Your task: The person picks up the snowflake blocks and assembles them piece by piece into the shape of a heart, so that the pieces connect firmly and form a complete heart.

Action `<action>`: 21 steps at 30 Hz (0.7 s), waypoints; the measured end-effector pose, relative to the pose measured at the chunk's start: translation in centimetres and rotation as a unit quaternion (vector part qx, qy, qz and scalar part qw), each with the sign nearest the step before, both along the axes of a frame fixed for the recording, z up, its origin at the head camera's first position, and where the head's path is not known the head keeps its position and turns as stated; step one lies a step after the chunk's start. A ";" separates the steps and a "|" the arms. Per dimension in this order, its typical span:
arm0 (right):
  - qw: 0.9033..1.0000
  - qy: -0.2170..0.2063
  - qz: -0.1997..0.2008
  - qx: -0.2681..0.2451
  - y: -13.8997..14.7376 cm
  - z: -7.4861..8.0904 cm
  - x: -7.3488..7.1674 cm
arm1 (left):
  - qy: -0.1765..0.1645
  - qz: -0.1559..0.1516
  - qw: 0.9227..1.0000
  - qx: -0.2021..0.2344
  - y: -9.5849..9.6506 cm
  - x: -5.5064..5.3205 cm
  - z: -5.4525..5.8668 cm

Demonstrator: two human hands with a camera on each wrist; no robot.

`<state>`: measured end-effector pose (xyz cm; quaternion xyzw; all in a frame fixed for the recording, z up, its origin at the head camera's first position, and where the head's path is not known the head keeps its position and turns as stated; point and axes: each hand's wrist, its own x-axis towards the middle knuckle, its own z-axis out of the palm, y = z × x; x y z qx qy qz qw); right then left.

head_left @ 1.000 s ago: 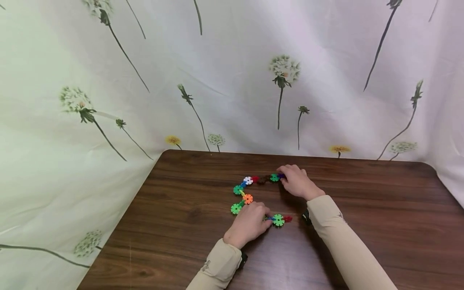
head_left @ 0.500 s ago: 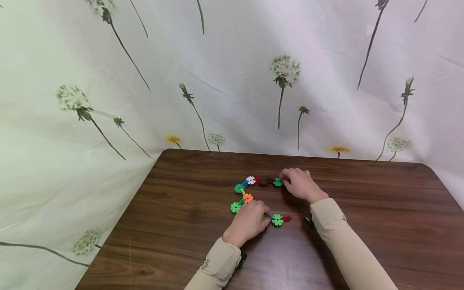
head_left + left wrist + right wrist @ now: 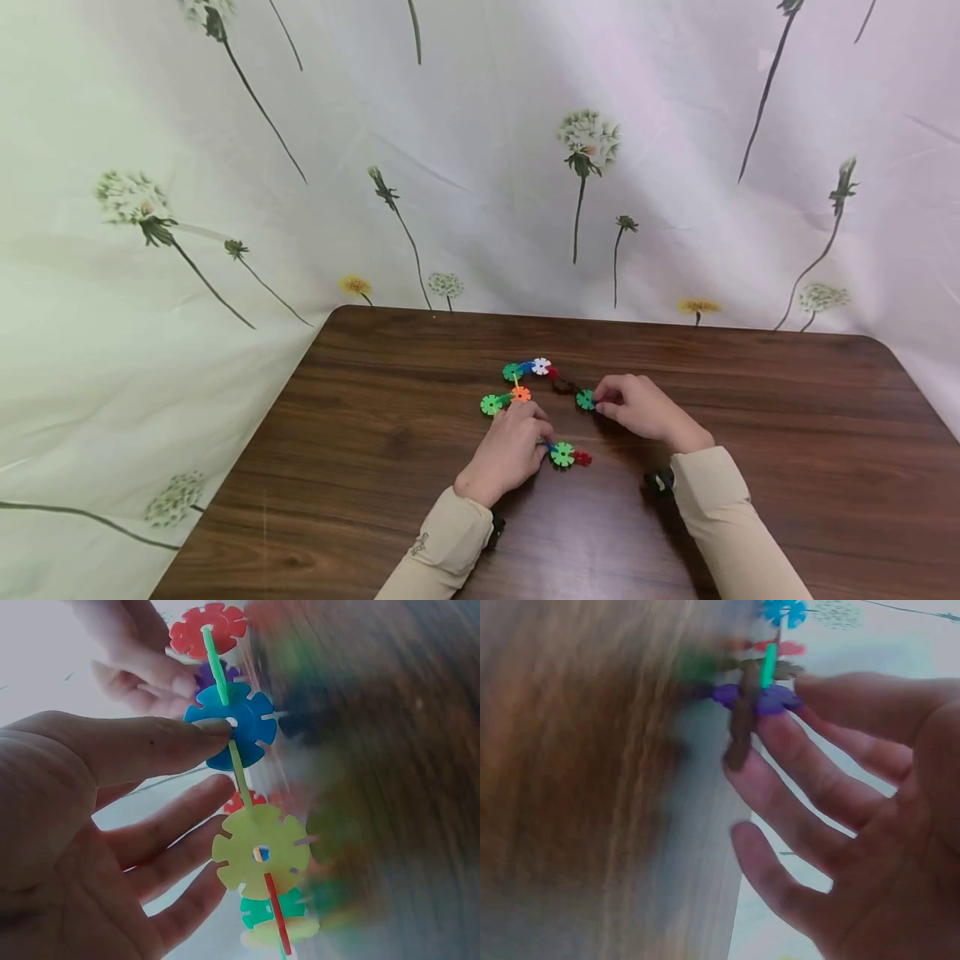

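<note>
A curved chain of slotted plastic snowflake discs lies between both hands, its left bend holding a white disc (image 3: 541,366) and an orange disc (image 3: 521,394). My left hand (image 3: 506,450) pinches a blue disc (image 3: 255,731) between thumb and index finger, the other fingers behind the chain. At the near end, a light green disc (image 3: 562,455) and a red disc (image 3: 582,458) stick out past that hand. My right hand (image 3: 645,408) grips a purple disc (image 3: 780,700) at the far end, beside a green disc (image 3: 586,400) and a brown disc (image 3: 741,727).
The chain is on a dark brown wooden table (image 3: 337,467) with rounded far corners. Behind it hangs a pale curtain (image 3: 480,167) printed with dandelions. A dark wrist device (image 3: 659,483) shows under the right sleeve.
My right hand has drawn the chain's far end toward me and slightly right. The white and nearby discs shifted right, tightening the left bend. My left hand keeps its grip, moving only slightly.
</note>
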<state>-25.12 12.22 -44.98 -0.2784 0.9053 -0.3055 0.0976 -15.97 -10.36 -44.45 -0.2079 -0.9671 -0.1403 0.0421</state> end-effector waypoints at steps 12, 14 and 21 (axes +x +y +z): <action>0.996 -0.059 -0.002 -0.068 -0.1 -0.5 3.1 | -0.012 0.054 0.998 0.031 -0.5 -0.5 -0.2; 0.995 -0.060 -0.002 -0.081 -0.3 -0.7 3.4 | -0.014 0.063 0.997 0.031 -0.6 -0.6 -0.2; 0.986 -0.108 -0.027 -0.124 -0.8 -1.6 4.1 | -0.065 0.113 0.990 0.057 -0.9 -0.9 -0.5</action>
